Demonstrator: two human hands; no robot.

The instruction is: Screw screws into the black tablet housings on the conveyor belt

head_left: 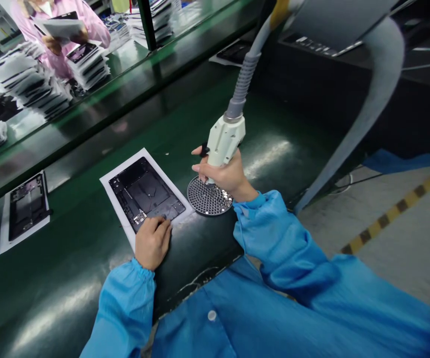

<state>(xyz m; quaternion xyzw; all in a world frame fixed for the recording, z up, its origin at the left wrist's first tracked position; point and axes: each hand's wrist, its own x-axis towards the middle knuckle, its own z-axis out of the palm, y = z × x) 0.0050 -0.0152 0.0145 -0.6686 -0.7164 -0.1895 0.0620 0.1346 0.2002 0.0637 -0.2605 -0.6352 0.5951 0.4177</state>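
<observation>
White tool (225, 141) in right hand (225, 176), left hand (152, 242) on frame (146, 193)

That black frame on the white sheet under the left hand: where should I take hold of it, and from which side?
Probably by the long edges of the black frame, from above and from the near end, where the left hand already rests. It lies flat on the white sheet, so only the rim offers purchase. The right side is crowded by the right hand holding the nozzle tool over the perforated disc.

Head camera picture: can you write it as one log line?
left hand: rests on black frame | right hand: grips white tool over round perforated disc | surface: green belt
</observation>
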